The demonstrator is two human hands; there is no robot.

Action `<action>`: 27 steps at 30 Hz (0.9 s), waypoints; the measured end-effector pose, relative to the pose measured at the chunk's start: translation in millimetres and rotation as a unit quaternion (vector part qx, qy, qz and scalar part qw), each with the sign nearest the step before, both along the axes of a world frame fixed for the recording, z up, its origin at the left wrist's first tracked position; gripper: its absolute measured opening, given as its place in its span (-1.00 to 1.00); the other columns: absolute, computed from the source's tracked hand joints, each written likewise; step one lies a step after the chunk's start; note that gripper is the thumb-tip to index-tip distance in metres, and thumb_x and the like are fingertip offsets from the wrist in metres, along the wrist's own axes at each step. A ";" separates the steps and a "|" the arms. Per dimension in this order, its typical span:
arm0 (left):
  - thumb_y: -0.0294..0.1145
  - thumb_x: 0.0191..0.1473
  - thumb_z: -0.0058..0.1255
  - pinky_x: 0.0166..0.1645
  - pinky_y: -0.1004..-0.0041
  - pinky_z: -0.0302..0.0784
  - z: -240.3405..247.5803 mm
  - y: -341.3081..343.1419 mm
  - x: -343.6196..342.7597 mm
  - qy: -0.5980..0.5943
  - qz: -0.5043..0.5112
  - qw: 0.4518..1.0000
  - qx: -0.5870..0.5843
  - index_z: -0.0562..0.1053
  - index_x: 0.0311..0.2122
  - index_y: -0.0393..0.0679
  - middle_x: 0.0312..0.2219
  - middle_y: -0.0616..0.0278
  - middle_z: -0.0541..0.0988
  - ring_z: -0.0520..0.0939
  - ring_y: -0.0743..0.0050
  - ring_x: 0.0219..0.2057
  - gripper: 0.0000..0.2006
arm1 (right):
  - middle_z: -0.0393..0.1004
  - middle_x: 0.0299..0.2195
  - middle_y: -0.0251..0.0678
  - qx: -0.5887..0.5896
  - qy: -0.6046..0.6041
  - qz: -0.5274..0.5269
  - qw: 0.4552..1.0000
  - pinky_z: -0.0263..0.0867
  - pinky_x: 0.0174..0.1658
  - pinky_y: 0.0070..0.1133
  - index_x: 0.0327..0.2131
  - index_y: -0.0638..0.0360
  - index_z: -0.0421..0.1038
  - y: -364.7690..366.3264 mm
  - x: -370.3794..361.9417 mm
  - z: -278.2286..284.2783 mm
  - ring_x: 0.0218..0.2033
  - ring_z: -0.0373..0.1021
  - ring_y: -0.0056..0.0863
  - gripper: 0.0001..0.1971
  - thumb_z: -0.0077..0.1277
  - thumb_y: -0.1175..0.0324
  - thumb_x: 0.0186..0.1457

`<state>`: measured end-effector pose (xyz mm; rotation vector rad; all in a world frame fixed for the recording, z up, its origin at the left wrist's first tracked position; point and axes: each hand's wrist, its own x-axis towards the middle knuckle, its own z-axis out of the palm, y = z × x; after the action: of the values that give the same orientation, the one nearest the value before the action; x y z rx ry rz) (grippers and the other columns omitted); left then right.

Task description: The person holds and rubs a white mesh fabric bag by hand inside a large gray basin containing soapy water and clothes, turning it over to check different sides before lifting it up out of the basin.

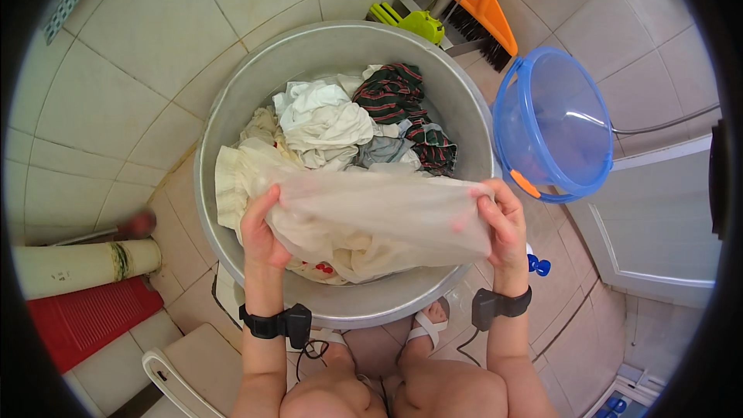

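A thin, see-through whitish cloth (379, 213) is stretched sideways between my two hands, above a large round metal basin (462, 112). My left hand (265, 231) is closed on its left end, with the thumb on top. At the other end my right hand (505, 224) grips the edge, and pinkish fingertips show through the fabric. Below lies a heap of laundry: a white garment (325, 118), a dark plaid garment (393, 94) with red stripes, and cream cloth (230, 186) by the left rim. Part of the heap is hidden behind the stretched cloth.
A blue bucket (512, 120) stands right of the basin. Behind are an orange broom (487, 15) and a lime-green brush head (422, 25). At left lie a red washboard (97, 323) and a pale pipe (85, 267); a white cabinet door (658, 217) is at right.
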<state>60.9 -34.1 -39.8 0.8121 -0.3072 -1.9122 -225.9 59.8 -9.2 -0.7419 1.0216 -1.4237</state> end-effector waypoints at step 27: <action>-0.30 -0.23 0.25 0.01 0.42 0.22 29.6 6.1 -92.8 -0.198 -0.453 0.691 -0.527 0.32 -0.24 -0.20 -0.21 0.18 0.33 0.35 0.28 -0.15 -0.56 | 0.47 -0.48 -0.36 0.112 0.113 -0.002 0.987 0.24 -0.45 -0.78 -0.32 0.33 0.41 20.8 -3.3 45.5 -0.50 0.37 -0.77 -0.88 -0.07 0.53 0.05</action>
<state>-31.9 -28.0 -10.3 0.1984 -2.1838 -1.8441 -229.2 80.6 36.3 -0.7465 1.3352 -1.2208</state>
